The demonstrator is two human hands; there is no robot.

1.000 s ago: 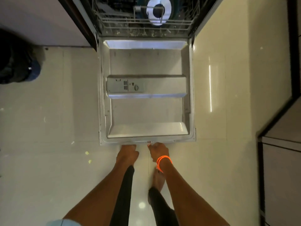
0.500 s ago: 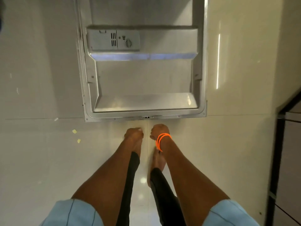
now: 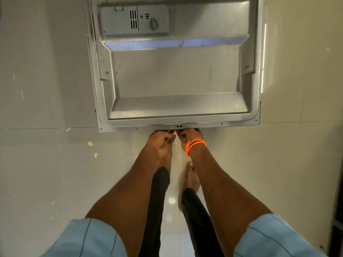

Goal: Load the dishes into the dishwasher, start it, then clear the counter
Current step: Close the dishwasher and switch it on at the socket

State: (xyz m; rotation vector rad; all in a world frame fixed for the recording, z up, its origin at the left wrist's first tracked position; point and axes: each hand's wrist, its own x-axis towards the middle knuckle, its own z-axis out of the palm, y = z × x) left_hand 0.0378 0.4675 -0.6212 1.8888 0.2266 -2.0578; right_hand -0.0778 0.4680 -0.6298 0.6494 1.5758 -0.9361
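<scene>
The dishwasher door (image 3: 176, 76) lies open and flat in front of me, its steel inner face up, with the grey detergent dispenser (image 3: 133, 21) at the top. My left hand (image 3: 160, 143) and my right hand (image 3: 188, 137) sit side by side at the middle of the door's front edge, just below the latch. Both have their fingers curled under that edge, so the fingertips are hidden. An orange bracelet (image 3: 194, 145) circles my right wrist. The racks and dishes are out of view.
Pale tiled floor (image 3: 46, 173) surrounds the door, with small yellow scraps (image 3: 90, 143) to the left. A dark cabinet edge (image 3: 336, 219) runs down the far right. My legs and bare foot (image 3: 189, 180) stand right behind the hands.
The view has dropped and closed in on the door, and the lower rack has left the frame. Half a second ago both hands hung a little short of the edge; now they are on it.
</scene>
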